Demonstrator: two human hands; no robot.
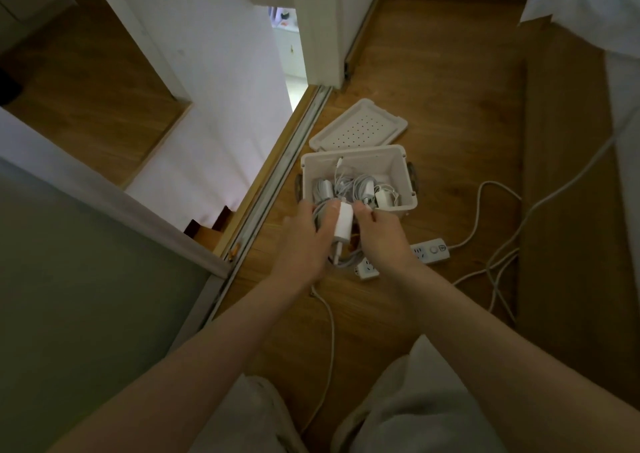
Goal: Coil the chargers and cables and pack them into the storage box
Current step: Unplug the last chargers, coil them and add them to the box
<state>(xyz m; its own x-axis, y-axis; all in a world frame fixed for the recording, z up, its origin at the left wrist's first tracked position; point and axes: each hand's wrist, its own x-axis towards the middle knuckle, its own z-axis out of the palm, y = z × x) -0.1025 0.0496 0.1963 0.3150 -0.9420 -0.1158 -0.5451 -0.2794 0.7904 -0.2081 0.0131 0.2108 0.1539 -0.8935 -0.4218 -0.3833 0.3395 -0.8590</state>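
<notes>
- Reaching forward and down: both bare forearms stretch out over the knees, and the hands meet at the near rim of the storage box (398,165).
- left hand (304,238): palm turned inward, fingers curled round a cable coil (320,212), thumb lying on top beside the charger (343,222).
- right hand (381,236): back of hand up, thumb tip next to the charger. The other fingers are tucked under and hidden, so can't tell if they grip anything.
- charger: smooth white rounded block, narrow end pointing back toward the person. It sits between the two thumbs, just short of the box.
- storage box: white plastic, rectangular, open-topped, with a dark handle at each end, standing on the wooden floor (433,106). More white chargers and bundled cables lie inside.
- lid (358,127): white, perforated with rows of dots, flat on the floor just behind the box.
- power strip (431,250): white, beside the right wrist, with its cord looping off to the right.
- loose cable (330,331): thin and white, trailing from under the left wrist back between the knees.
</notes>
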